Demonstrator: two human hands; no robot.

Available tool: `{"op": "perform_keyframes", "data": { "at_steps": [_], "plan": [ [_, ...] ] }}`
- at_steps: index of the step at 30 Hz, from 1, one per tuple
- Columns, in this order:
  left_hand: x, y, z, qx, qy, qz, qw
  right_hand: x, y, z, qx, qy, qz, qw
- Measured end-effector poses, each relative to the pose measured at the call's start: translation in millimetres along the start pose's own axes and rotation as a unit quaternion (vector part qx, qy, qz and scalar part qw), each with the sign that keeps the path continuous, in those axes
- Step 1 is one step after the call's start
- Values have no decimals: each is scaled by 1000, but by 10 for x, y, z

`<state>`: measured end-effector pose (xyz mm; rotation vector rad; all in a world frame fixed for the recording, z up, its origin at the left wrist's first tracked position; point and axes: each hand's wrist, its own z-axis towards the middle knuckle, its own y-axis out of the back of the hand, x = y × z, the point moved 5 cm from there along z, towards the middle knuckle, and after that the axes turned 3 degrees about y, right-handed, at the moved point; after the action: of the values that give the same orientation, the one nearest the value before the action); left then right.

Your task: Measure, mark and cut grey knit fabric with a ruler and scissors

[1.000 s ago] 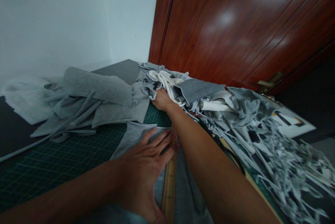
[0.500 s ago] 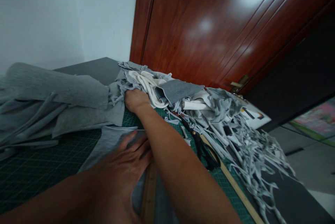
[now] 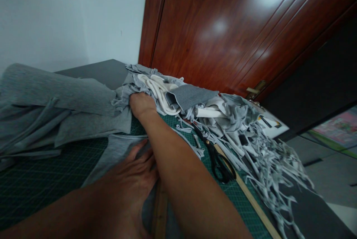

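Observation:
My left hand lies with fingers spread on a flat grey fabric piece and across a wooden ruler. My right arm crosses over beside it, and my right hand is closed at the near edge of a bunched grey cloth pile. Whatever sits in its fingers is hidden from view. A larger stack of folded grey fabric rests to the left of my right hand. Under everything is a green cutting mat with grid lines.
Black-handled scissors lie to the right of my forearm, near a long wooden strip. A heap of thin grey fabric scraps covers the right side. White cloth and a dark grey folded piece sit at the back, before a wooden door.
My right hand and forearm have shifted slightly left, nudging the bunched grey cloth beside the stack. My left hand stays spread in nearly the same place.

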<state>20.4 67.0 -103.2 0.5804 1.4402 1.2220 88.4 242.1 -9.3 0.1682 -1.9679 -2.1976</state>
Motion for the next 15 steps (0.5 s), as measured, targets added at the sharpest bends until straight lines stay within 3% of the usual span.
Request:
{"op": "perform_keyframes", "data": {
  "at_steps": [5,15],
  "plan": [
    [-69,73,-12,-21,1,-2,1000,-122,41,-127,1,24,2,1000],
    [-136,192,-24,23,-17,14,1000,-268,137,-513,34,64,49,996]
  ]
}}
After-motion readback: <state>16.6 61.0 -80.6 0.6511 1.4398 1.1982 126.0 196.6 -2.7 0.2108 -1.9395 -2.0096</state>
